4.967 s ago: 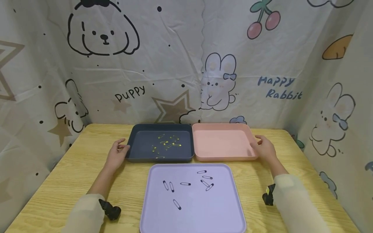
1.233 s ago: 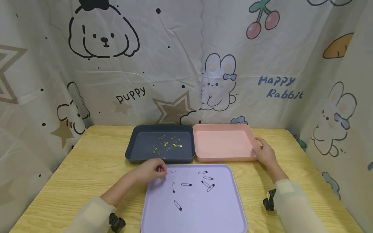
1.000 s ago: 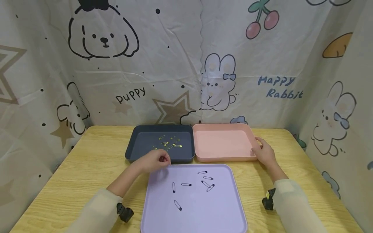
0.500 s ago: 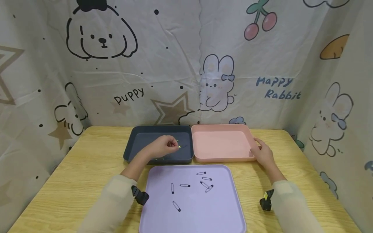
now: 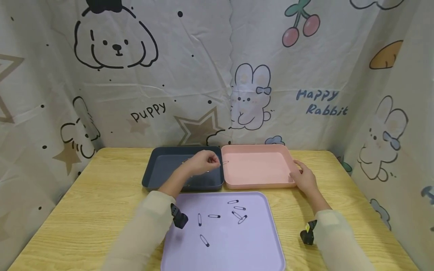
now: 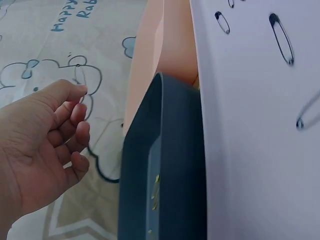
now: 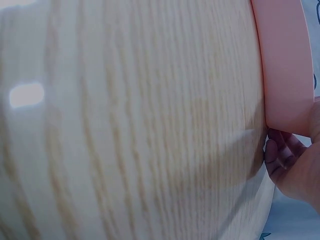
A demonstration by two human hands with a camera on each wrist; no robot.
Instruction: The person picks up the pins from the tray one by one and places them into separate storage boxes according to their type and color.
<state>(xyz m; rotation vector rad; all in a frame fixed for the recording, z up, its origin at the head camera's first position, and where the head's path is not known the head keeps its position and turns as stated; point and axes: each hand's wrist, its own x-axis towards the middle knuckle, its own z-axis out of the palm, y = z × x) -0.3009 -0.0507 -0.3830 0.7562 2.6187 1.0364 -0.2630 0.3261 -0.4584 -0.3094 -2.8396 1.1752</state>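
My left hand is over the right side of the dark blue tray, near the pink tray. Between thumb and forefinger it pinches a safety pin, which points toward the pink tray; the pin shows as a thin loop in the left wrist view. My right hand grips the pink tray's right wall, fingers curled against its outside. Gold safety pins lie in the dark tray, mostly hidden by my left hand and forearm in the head view.
In front, a lilac tray carries several black-headed safety pins, two of them crossed. The dark and pink trays stand side by side on the wooden table. A printed curtain closes off the back and sides.
My left hand has left the dark tray's left edge, picked a safety pin from the lilac tray's left, and carried it up and right across the dark tray. The right hand stays on the pink tray.
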